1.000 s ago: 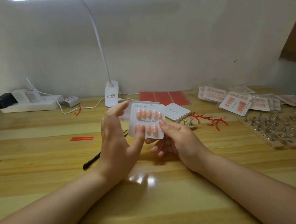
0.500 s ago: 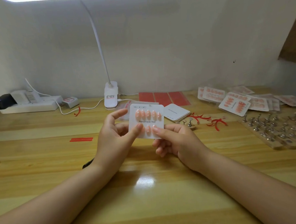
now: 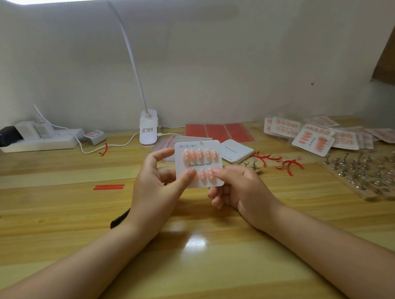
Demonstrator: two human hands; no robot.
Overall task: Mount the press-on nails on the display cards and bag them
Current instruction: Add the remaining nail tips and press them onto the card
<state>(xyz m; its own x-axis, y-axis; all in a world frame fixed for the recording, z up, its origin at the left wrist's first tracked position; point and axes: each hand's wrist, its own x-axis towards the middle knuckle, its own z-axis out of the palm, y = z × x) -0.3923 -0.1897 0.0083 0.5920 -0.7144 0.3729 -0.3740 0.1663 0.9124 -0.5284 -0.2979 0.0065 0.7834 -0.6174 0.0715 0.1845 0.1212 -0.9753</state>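
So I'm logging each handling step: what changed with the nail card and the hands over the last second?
The left hand closed in: its raised, spread fingers curled round the display card's left edge, thumb pressing the lower row. The card sank slightly toward the table. The right hand kept pinching the lower right corner; all else stayed put.

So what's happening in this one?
A person holds a white display card printed "Handmade Nail" above the wooden table, pinched by both hands: left hand at its lower left, right hand at its lower right. Two rows of peach press-on nails are already mounted. It isn't bagged yet; finished bagged cards lie at the far right.
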